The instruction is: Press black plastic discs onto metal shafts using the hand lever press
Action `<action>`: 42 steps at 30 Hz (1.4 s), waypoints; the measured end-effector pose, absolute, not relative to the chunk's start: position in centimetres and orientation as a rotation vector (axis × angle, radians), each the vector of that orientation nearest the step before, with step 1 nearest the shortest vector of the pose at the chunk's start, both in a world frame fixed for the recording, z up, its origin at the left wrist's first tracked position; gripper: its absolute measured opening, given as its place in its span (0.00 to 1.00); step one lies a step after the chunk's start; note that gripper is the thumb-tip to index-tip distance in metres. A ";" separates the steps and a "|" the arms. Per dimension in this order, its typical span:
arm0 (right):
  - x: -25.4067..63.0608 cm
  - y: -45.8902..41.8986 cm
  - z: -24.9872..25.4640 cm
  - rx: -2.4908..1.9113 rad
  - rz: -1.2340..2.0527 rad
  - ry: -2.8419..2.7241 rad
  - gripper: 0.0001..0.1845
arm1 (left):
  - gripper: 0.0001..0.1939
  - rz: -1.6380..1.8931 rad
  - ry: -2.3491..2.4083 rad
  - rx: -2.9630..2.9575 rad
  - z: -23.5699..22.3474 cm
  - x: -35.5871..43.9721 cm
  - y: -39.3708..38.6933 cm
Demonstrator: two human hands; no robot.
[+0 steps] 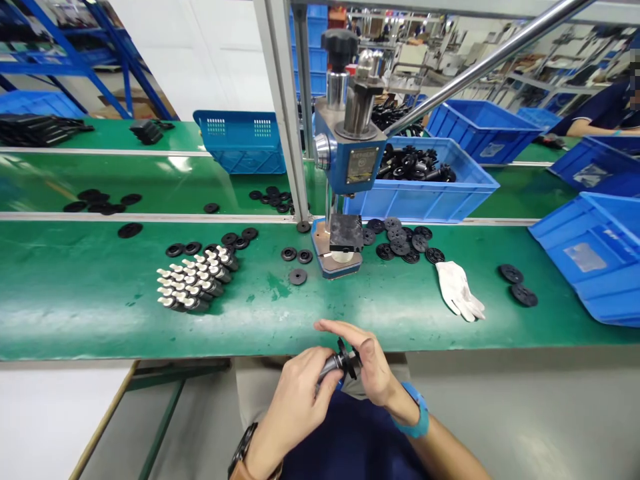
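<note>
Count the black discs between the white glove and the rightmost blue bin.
2: one flat, round black disc behind, the other flat, round black disc slightly right of it, nearer the green bench's front edge.

1. Counted two hands: left hand (300, 393), right hand (376, 373).
2. Held part (332, 365): there was one.
3. Bench press (350, 157): there was one.
4. White glove (457, 291): there was one.
5. White-tipped cylinders (200, 285): roughly twenty, packed too tight for an exact count.
6. Ribbed discs (399, 246) beside the press: about eleven, some overlapped.
7. Far-right discs (511, 273): there were two.
8. Small discs (298, 277) just left of the press: there were four.
9. Discs by the cylinders (175, 250): at least five, partly hidden.
10. Perforated basket (243, 143): there was one.
11. Blue bins (415, 201) right of the frame post: at least five.
12. Black watch (243, 448): one. Blue wristband (418, 411): one.
</note>
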State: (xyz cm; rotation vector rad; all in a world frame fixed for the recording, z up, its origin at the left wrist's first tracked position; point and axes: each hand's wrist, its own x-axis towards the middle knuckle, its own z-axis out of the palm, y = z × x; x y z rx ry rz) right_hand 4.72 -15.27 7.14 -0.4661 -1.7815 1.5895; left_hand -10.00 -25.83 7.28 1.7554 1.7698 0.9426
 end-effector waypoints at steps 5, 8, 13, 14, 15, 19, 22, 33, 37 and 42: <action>4.4 -15.7 6.5 -0.479 1.544 -1.780 0.43 | 0.04 0.886 1.788 1.847 7.6 -9.8 -25.6; 4.1 -16.1 6.1 -0.507 1.455 -1.766 0.41 | 0.04 0.905 1.789 1.858 7.5 -9.8 -25.6; 4.0 -16.2 5.8 -0.511 1.397 -1.804 0.42 | 0.05 0.910 1.770 1.842 7.1 -9.7 -25.8; 4.1 -16.1 5.8 -0.493 1.419 -1.813 0.42 | 0.05 0.913 1.768 1.835 7.0 -9.7 -25.9; 4.1 -16.0 5.9 -0.474 1.435 -1.823 0.42 | 0.05 0.916 1.766 1.826 6.9 -9.7 -25.9; 4.2 -15.5 6.5 -0.416 1.411 -1.874 0.41 | 0.06 0.950 1.738 1.770 6.5 -9.9 -25.8; 4.4 -15.2 7.4 -0.401 1.409 -1.905 0.42 | 0.08 1.024 1.647 1.642 5.7 -10.4 -25.5; 5.3 -14.9 8.3 -0.227 1.289 -2.039 0.41 | 0.22 1.366 1.329 1.105 4.5 -11.1 -24.8; 5.1 -15.2 7.9 -0.172 1.252 -2.042 0.38 | 0.20 1.332 1.320 1.137 4.2 -11.0 -24.9; 5.2 -15.4 7.9 -0.173 1.266 -2.017 0.38 | 0.19 1.333 1.309 1.134 4.4 -10.9 -24.9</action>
